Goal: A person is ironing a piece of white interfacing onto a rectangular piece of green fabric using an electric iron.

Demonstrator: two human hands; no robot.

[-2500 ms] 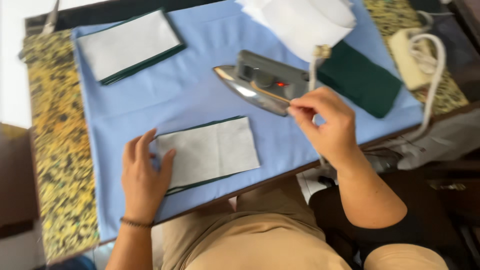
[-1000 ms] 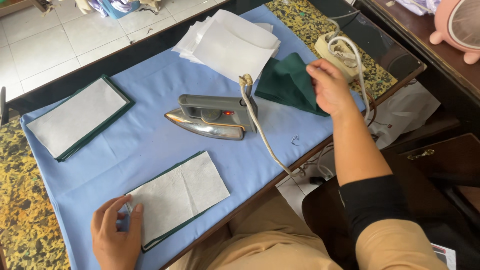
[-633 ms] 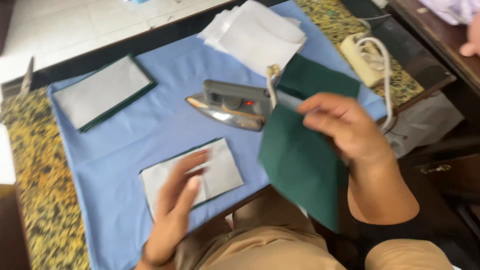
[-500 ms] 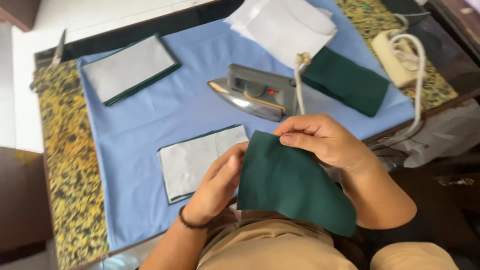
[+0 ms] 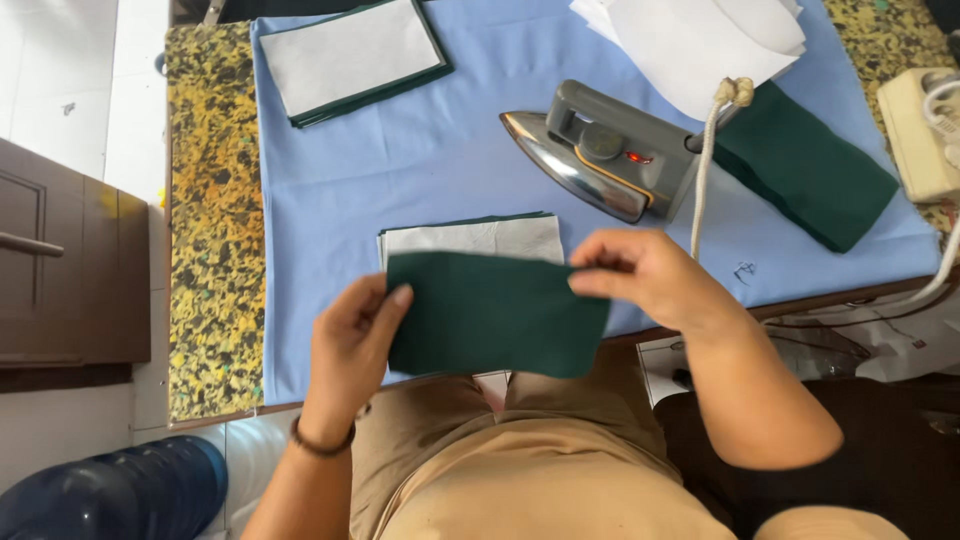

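— While both hands hold it up, where exactly is the dark green cloth piece (image 5: 497, 312)?

— In the head view it hangs just above the near edge of the tabletop (image 5: 215, 230), over the blue ironing sheet (image 5: 330, 190). The left hand (image 5: 352, 345) has its fingers closed on the left edge, thumb on top; the right hand (image 5: 650, 280) pinches the upper right corner between thumb and fingers. It covers the lower part of a white-faced piece (image 5: 475, 238) lying flat on the sheet.

— How should this be handled well?

— I'd judge it pays to keep the cloth taut between the two grips, so its edges can be squared to the white piece below, and to keep the right wrist off the iron (image 5: 600, 150), which rests just beyond and shows a small red light. Its cord (image 5: 700, 190) drops close by the right hand.

— Anything hard to make out?

— Plenty. The white piece's lower half is hidden. A second white-faced piece (image 5: 350, 55), the white stack (image 5: 700, 35) and the power strip (image 5: 915, 135) are cut off at the frame. How many layers are in the folded green stack (image 5: 805, 165) can't be told, nor what the left fingers do behind the cloth.
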